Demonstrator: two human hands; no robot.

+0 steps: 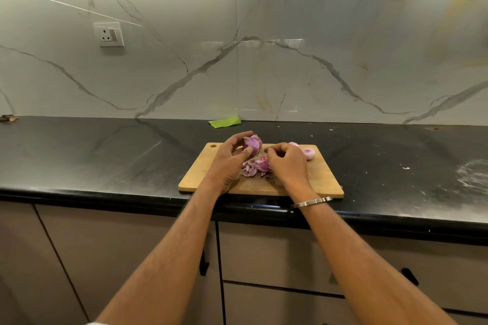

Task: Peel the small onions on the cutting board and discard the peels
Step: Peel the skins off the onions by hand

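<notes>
Black worktop (105, 155) carries cutting board (211, 174); left hand (227, 158) grips onion (252, 143) steady above it, right hand (286, 162) curled, pinching unclear, over peels (250, 168).

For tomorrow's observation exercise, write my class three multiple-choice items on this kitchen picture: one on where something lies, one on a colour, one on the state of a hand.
1. Where does the pile of peels lie?
A. On the cutting board, between the hands
B. On the black counter beside the board
C. In a bin

2. What colour is the scrap by the wall behind the board?
A. Red
B. Green
C. Blue

3. What is the left hand doing?
A. Lying flat on the counter
B. Gripping a knife
C. Holding an onion in its fingers

Answers:
1 A, the purple skins rest on the wood between both hands.
2 B, the scrap is bright green against the dark counter.
3 C, thumb and fingers curl round the purple onion above the board.
</notes>
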